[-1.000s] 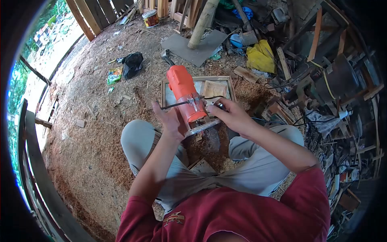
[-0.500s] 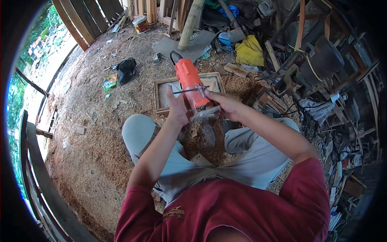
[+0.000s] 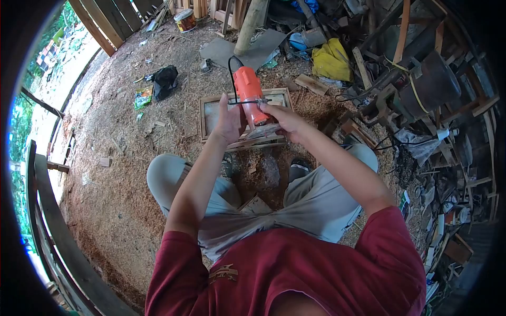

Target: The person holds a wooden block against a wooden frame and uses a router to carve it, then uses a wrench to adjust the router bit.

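Note:
An orange trim router (image 3: 247, 84) with a clear base and a black cord at its top is held between my two hands. My left hand (image 3: 231, 125) cups the lower left side of the router, its thumb pointing up. On the other side, my right hand (image 3: 287, 122) grips the base near a metal rod and knob. Behind and below the router lies a rectangular wooden frame (image 3: 203, 118) with a pale panel inside. Parts of my fingers are hidden behind the router base.
Wood shavings cover the ground. A black plastic bag (image 3: 165, 81) and a green packet (image 3: 143, 98) lie left of the frame. A tin can (image 3: 184, 20) stands farther back. Scrap wood, a yellow sack (image 3: 331, 60) and a dark motor-like cylinder (image 3: 429, 84) crowd the right side.
The router and both hands have shifted slightly up and left, lower end now over the frame's near edge. My knees have moved slightly left, and the view has shifted a little.

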The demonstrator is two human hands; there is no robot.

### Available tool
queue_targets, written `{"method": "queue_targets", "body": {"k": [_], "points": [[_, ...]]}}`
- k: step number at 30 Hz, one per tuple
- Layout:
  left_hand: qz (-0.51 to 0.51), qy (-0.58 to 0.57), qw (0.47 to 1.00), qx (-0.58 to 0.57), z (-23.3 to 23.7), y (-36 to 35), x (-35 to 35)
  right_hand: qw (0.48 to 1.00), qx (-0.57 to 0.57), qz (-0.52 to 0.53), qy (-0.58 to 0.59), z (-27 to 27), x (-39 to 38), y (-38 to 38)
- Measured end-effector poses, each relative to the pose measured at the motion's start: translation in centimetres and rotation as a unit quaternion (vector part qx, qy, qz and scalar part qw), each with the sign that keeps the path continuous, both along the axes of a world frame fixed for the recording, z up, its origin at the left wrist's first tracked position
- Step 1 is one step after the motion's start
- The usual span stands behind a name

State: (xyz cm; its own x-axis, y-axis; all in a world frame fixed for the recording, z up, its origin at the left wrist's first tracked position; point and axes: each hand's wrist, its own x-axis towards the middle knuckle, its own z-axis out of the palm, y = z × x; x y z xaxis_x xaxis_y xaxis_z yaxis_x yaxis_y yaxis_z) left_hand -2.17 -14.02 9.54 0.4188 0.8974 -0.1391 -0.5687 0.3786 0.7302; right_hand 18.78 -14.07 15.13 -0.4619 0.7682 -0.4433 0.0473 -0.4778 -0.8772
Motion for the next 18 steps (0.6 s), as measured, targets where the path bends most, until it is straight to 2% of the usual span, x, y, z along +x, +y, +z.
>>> {"method": "queue_targets", "body": {"k": [2, 5, 8, 11, 14, 18], "points": [[0.0, 0.007, 1.0, -0.023, -1.7, 0.9, -0.7, 1.0, -0.011, -0.008, 0.004, -1.9, -0.6, 0.8], [0.003, 0.027, 1.0, 0.016, -3.1, 1.1, -1.8, 0.998, 0.014, -0.025, -0.048, -6.0, -1.7, 2.3], [0.058, 0.005, 0.998, -0.033, -3.7, 1.0, -2.1, 0.998, 0.005, -0.032, -0.05, -10.7, -2.5, 3.8], [0.05, -0.021, 0.997, -0.055, -6.6, 1.7, -3.2, 0.997, 0.004, -0.038, -0.073, -12.1, -3.1, 4.3], [0.05, -0.011, 0.998, -0.047, -8.2, 1.8, -3.8, 0.995, -0.021, -0.048, -0.083, -13.5, -3.5, 4.7], [0.088, -0.024, 0.99, -0.103, -9.3, 1.9, -4.1, 0.996, -0.032, -0.04, -0.079, -13.6, -4.1, 5.0]]}}
